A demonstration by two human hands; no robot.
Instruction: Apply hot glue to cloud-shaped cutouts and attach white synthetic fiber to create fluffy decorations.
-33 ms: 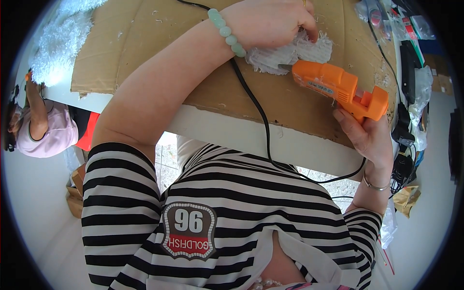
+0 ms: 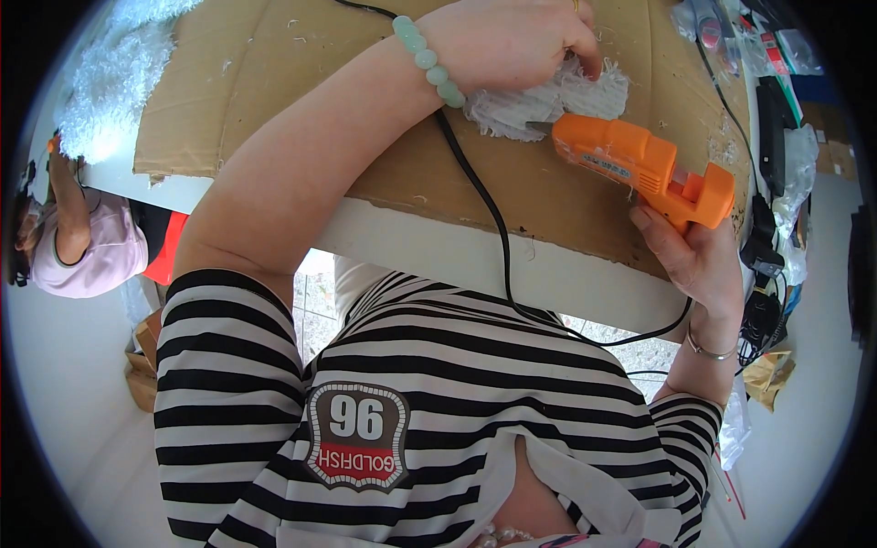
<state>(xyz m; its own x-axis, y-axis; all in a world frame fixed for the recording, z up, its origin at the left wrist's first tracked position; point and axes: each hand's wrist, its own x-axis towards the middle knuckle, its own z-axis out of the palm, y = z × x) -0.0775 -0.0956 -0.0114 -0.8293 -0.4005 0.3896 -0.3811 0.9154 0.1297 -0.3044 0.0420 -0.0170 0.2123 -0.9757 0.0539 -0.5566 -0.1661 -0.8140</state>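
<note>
- Far left, a fluffy white pile point(image 2: 119, 64) lies by the edge of the cardboard point(image 2: 274, 78), and another person in a pink top point(image 2: 91, 256) is beyond it.
- The black cord point(image 2: 504, 242) passes under the left forearm and hangs in a loop over the table edge point(image 2: 585, 283). A shift of the body or elbow could snag it and tug the glue gun, if it is the gun's cord.
- The white frayed cloth point(image 2: 512, 111) lies crumpled on the cardboard, beneath the left hand and the nozzle. Its loose threads could catch on the metal tip, or glue could stick it to the cardboard.
- The nozzle of the orange glue gun point(image 2: 612, 151) points left over the cloth, near the left hand; if it is hot, a slip could burn those fingers. Contact with the cloth is unclear.
- Left hand point(image 2: 516, 46): the arm reaches across the cardboard, back of the hand up, fingers bent down at the cloth's far edge. Whether they pinch or only press it, I cannot tell.
- Right hand point(image 2: 699, 260): it wraps the gun's handle from below, thumb along the near side, wrist raised above the table edge. The trigger finger is hidden.
</note>
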